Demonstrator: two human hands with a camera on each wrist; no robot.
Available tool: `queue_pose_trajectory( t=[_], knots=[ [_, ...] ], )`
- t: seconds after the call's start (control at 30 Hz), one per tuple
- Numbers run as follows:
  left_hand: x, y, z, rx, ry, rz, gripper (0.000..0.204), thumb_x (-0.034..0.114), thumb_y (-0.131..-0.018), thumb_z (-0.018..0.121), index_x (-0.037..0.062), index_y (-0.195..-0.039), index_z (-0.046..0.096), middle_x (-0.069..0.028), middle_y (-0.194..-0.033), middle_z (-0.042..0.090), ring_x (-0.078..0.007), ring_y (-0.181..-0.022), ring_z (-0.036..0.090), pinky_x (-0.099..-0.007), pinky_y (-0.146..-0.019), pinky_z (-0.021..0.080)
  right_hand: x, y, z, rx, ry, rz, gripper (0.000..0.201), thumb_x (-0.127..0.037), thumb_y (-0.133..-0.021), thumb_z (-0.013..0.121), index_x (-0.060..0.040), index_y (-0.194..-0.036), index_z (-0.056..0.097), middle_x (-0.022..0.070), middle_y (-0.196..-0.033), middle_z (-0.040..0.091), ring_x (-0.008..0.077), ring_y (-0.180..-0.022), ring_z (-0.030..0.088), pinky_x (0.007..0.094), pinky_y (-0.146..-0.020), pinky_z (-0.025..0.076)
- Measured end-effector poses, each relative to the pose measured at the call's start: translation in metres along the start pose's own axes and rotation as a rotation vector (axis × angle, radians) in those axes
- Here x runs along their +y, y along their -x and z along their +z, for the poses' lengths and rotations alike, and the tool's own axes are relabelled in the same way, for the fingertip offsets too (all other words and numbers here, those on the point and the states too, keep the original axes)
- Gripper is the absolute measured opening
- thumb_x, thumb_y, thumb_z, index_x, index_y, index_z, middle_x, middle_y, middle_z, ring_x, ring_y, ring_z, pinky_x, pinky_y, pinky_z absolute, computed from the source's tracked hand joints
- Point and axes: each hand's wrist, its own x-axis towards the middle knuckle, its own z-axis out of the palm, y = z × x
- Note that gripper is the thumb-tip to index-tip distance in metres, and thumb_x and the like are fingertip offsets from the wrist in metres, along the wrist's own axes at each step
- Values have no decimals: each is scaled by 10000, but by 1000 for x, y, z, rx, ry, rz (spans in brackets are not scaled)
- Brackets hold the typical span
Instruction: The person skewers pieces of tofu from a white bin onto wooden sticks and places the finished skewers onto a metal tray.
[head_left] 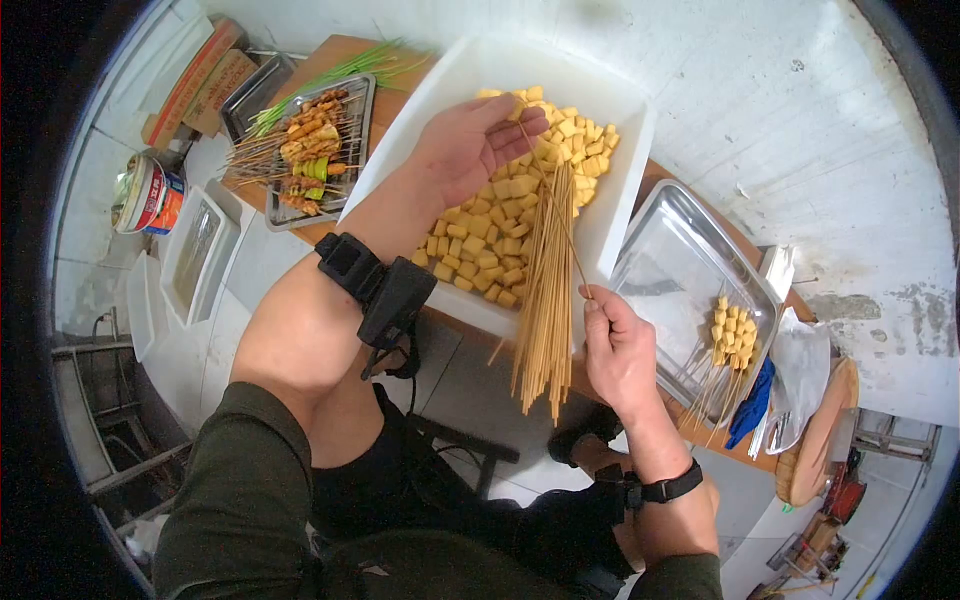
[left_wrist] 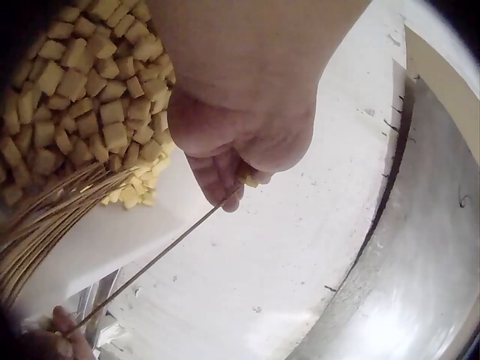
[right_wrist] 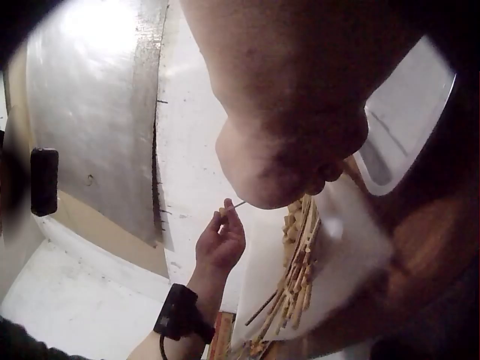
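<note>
My left hand [head_left: 480, 148] is over the far part of a white tub [head_left: 628, 160], its thumb and fingers pinching a yellow food cube [left_wrist: 248, 178] at the tip of a thin wooden skewer [left_wrist: 157, 259]. The skewer's other end is pinched by my right hand [head_left: 622, 345], nearer my body by the tub's right front corner. Many yellow cubes [head_left: 480, 240] fill the tub's bottom. A bundle of bare skewers [head_left: 546, 310] lies over the cubes and sticks out past the tub's near edge, between my hands. In the right wrist view, the right fingertips are mostly hidden.
To the right, a metal tray [head_left: 655, 265] bears several skewers of yellow cubes [head_left: 733, 335]. Blue cloth [head_left: 752, 400] and a plastic bag [head_left: 803, 375] lie beside it. At left, another tray [head_left: 366, 120] holds assorted skewers and green stalks. A white wall [head_left: 760, 120] rises behind.
</note>
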Motion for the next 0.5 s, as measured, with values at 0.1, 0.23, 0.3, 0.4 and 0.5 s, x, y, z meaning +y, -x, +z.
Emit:
queue_pose_trajectory(
  t=[0.1, 0.23, 0.3, 0.4, 0.5],
  knots=[
    [0, 1, 1, -9, 17, 2, 258, 209, -1025, 496, -13, -1127, 579, -140, -1141, 647, -214, -1048, 648, -317, -901, 554, -1, -1, -2, -24, 21, 20, 209, -67, -916, 546, -18, -1097, 638, 280, -842, 642, 430, -832, 662, 428, -701, 527],
    [0, 1, 2, -17, -2, 15, 268, 217, -1021, 508, -13, -1135, 583, -132, -1122, 656, -210, -1033, 651, -320, -903, 551, 1, -1, -2, -31, 37, 22, 211, -67, -915, 549, -19, -1101, 636, 278, -829, 640, 434, -827, 659, 435, -696, 526],
    [-1, 2, 3, -19, -9, 17, 271, 220, -1019, 513, -13, -1137, 586, -130, -1116, 659, -207, -1029, 652, -321, -903, 550, 4, 0, -1, 6, 72, -39, 229, -121, -963, 549, 21, -1108, 655, 94, -609, 535, 93, -595, 502, 274, -590, 454],
    [-1, 2, 3, -22, -14, 27, 275, 222, -1017, 519, -15, -1139, 589, -126, -1110, 663, -204, -1026, 653, -319, -901, 551, -2, -1, -3, -11, 67, -15, 219, -75, -907, 560, -17, -1101, 643, 278, -791, 629, 438, -786, 653, 444, -671, 522],
    [-3, 0, 2, -45, -13, 32, 271, 222, -1015, 523, -12, -1132, 591, -124, -1113, 662, -204, -1024, 655, -316, -896, 552, 1, 0, -1, -2, 94, -16, 226, -87, -901, 572, -21, -1100, 657, 275, -756, 619, 435, -746, 650, 449, -650, 519]
  ],
)
